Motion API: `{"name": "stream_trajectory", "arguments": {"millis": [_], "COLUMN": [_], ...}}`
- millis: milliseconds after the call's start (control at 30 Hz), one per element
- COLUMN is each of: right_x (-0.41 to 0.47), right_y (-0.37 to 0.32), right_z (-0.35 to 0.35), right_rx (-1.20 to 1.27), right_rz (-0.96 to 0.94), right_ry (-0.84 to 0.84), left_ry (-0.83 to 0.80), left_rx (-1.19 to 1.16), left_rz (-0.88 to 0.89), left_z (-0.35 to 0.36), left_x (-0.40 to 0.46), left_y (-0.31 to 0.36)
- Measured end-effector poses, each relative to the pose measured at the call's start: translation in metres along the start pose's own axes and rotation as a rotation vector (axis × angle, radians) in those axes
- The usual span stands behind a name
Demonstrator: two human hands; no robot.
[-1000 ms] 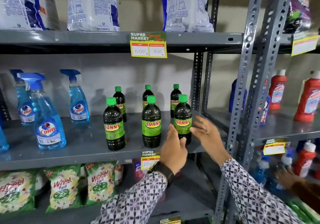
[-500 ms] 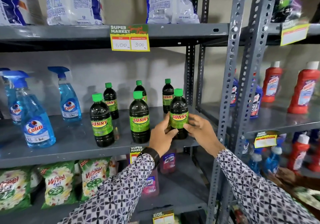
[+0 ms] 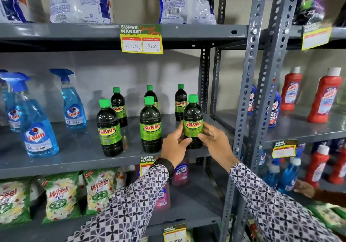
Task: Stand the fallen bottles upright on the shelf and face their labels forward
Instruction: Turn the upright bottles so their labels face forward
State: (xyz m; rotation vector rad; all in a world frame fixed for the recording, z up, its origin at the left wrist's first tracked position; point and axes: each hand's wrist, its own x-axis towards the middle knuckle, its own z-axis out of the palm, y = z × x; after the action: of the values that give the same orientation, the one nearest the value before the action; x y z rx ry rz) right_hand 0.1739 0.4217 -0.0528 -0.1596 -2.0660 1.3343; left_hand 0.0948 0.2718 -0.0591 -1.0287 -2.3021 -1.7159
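Note:
Several dark Sunny bottles with green caps stand upright on the grey middle shelf point(image 3: 78, 146). The front right bottle point(image 3: 193, 118) has its green label facing me. My left hand point(image 3: 173, 146) grips its lower left side and my right hand point(image 3: 215, 140) grips its lower right side. Its base looks to rest on the shelf. The front middle bottle point(image 3: 150, 125) and front left bottle point(image 3: 109, 129) also show their labels. Three more bottles stand behind, at left point(image 3: 118, 108), middle point(image 3: 150, 92) and right point(image 3: 180, 101).
Blue Colin spray bottles point(image 3: 39, 129) fill the shelf's left part. A grey upright post point(image 3: 245, 110) stands just right of my hands. Red bottles point(image 3: 324, 95) sit on the neighbouring rack. White bags are above, Wheel packets point(image 3: 60, 195) below. Another person's hand point(image 3: 305, 187) is at lower right.
My open hands closed in on the front right bottle and now hold it from both sides. The camera has drifted slightly.

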Motion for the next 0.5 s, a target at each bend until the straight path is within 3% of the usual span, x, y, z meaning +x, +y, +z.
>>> {"name": "stream_trajectory", "arguments": {"millis": [300, 433, 500], "right_x": [-0.010, -0.030, -0.041], "right_y": [-0.008, -0.017, -0.028], "right_z": [0.004, 0.012, 0.020], "right_rx": [-0.081, -0.141, -0.175], "right_rz": [0.019, 0.005, -0.050], "right_ry": [0.023, 0.280, 0.354], "left_ry": [0.009, 0.071, 0.198], "left_rx": [0.037, -0.033, -0.031], "left_rz": [-0.027, -0.013, 0.055], "left_z": [-0.002, -0.022, -0.044], "left_x": [-0.004, -0.037, -0.057], "left_y": [0.005, 0.018, 0.016]}}
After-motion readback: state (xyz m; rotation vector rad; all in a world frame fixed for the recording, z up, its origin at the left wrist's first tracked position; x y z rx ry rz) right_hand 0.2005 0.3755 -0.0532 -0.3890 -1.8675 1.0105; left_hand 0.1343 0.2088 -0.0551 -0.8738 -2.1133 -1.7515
